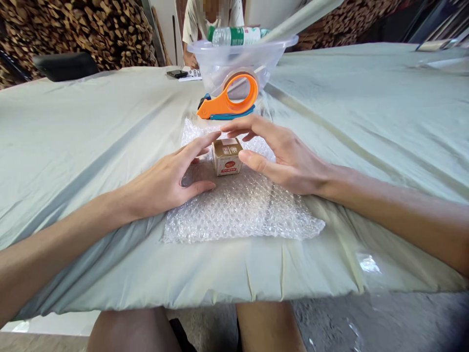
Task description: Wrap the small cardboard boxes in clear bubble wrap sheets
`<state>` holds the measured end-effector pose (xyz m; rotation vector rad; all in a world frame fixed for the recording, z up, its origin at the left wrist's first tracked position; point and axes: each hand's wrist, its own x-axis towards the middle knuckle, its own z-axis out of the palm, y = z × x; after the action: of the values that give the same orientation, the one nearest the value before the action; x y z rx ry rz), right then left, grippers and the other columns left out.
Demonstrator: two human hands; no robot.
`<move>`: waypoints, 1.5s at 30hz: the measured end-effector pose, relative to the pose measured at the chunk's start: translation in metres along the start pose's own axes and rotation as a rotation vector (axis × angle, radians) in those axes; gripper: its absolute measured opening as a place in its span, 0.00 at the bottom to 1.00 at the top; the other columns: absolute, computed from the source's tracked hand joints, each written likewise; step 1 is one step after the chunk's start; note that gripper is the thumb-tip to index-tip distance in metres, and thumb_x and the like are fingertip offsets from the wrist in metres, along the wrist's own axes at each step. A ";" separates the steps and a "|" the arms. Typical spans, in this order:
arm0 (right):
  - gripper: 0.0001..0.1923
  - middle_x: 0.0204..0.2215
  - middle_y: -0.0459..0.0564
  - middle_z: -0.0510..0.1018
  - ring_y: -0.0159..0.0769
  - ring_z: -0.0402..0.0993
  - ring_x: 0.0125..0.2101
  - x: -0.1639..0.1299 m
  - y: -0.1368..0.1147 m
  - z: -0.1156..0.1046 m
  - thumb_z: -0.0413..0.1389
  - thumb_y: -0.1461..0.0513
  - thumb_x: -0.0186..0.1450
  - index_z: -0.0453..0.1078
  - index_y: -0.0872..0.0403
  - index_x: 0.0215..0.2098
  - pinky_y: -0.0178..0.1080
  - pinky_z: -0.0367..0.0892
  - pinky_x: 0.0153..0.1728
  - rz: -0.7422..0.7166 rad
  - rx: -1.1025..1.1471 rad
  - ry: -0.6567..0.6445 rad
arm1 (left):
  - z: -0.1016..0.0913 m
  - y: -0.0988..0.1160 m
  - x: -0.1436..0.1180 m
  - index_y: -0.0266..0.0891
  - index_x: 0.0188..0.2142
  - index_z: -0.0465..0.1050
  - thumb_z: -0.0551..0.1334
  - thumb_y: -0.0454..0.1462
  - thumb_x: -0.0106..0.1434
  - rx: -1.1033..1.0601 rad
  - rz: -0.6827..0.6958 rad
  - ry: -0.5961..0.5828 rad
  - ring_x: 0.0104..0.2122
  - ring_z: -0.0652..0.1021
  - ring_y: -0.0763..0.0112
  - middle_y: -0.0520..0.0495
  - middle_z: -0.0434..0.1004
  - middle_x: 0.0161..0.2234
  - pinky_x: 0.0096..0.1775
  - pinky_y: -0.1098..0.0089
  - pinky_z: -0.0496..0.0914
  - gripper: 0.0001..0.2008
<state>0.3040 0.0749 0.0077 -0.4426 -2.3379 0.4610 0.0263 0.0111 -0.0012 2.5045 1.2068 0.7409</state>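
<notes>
A: Start at nine o'clock. What's the left hand (166,178) doing?

B: It lies open on the bubble wrap (238,205), fingers spread, index finger reaching toward one o'clock until its tip meets the top left edge of the small cardboard box (227,156). The thumb rests flat on the wrap.

A: And the box itself?

B: Upright on the upper half of the wrap, at the centre of the table (73,146), between both hands.

A: The right hand (282,156)?

B: At three o'clock of the box, open and curved around it. The thumb sits against the box's right side and the fingers arch over its far edge. Whether those fingertips actually touch the box I can't tell; nothing is gripped.

A: Any containers?

B: At twelve o'clock a clear plastic bowl (220,61) holds a green-labelled bottle (236,35) lying on its side and a pale roll (296,22) leaning out toward two o'clock. Just before it sits an orange tape dispenser (229,100).

A: Beyond that?

B: A phone (177,74) at eleven o'clock, and a seated person (194,19) behind the bowl.
</notes>
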 end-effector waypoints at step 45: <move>0.25 0.67 0.57 0.76 0.49 0.80 0.60 0.000 0.008 0.010 0.60 0.61 0.75 0.70 0.51 0.69 0.55 0.80 0.64 0.016 0.008 -0.048 | 0.004 0.004 0.003 0.59 0.76 0.63 0.58 0.31 0.78 -0.010 0.103 0.101 0.65 0.81 0.60 0.47 0.68 0.74 0.68 0.55 0.81 0.32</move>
<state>0.2986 0.0798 -0.0025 -0.4509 -2.3793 0.4934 0.0328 0.0105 -0.0021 2.5640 1.1099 0.9073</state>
